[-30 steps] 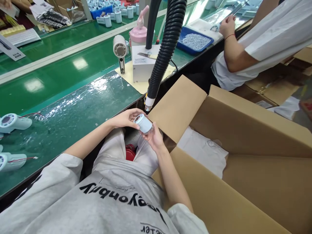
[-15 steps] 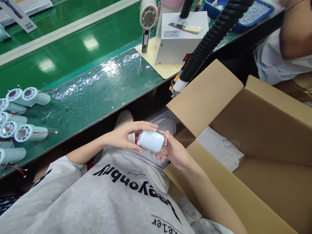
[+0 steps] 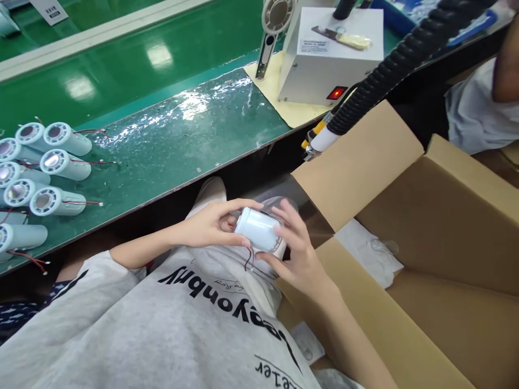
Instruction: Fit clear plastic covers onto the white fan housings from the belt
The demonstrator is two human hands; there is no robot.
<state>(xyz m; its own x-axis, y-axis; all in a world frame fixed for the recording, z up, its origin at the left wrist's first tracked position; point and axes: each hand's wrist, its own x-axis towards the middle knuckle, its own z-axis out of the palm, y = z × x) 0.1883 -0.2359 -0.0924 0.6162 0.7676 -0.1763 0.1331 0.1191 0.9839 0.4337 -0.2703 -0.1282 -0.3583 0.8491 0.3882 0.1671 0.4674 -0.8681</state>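
A light blue cylindrical housing (image 3: 258,229) lies sideways above my lap, with thin red and black wires hanging below its left end. Clear plastic shows around its right end. My left hand (image 3: 208,224) grips the housing between the thumb below and the fingers above. Slightly blurred, my right hand (image 3: 302,256) is at the plastic-covered end with its fingers spread; whether a fingertip touches it I cannot tell. Several similar light blue housings (image 3: 67,139) with wires rest on the green bench (image 3: 162,162) to the left.
An open cardboard box (image 3: 365,319) stands at my right, with white sheet material (image 3: 365,248) inside. A black ribbed hose (image 3: 381,81) hangs over its flap. On the bench are a white machine (image 3: 324,75) bearing a knife (image 3: 344,38), and a handheld fan (image 3: 270,38). A co-worker's arm (image 3: 506,73) is at far right.
My view has turned down and leftward, bringing more housings into sight. My right hand's fingers have loosened and spread from the housing's right end. Wires now hang below it; my left hand still holds it.
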